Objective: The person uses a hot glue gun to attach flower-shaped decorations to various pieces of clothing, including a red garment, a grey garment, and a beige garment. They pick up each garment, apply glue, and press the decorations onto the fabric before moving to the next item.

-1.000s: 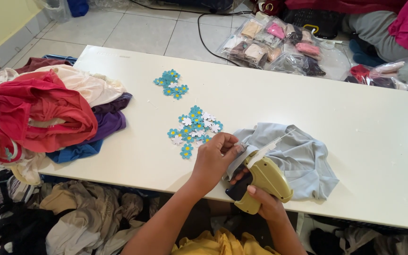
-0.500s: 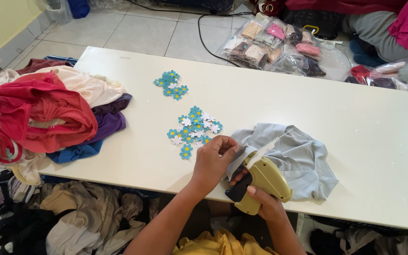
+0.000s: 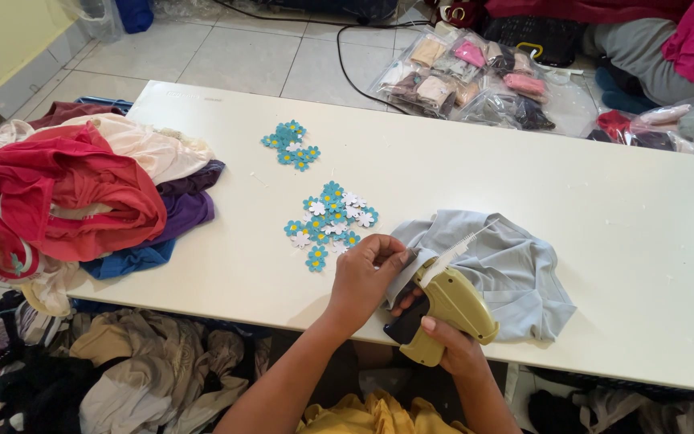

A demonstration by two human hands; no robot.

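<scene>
Two hands work at the near edge of the white table (image 3: pixel 524 177). The left hand (image 3: pixel 363 281) has its fingers pressed together, pinching an edge of the grey garment (image 3: pixel 516 269). The right hand (image 3: pixel 451 350) is closed around the grip of a yellow tagging gun (image 3: pixel 451 305), whose needle points into the cloth.

To do this well, I think the cloth should stay flat and tight, with the fingertips away from the needle.

Just left of the garment lies one loose group of blue and white flower tags (image 3: pixel 329 225), and a second, smaller group (image 3: pixel 291 145) is farther away. One pile of coloured clothes (image 3: pixel 82 193) is at the far left.
</scene>
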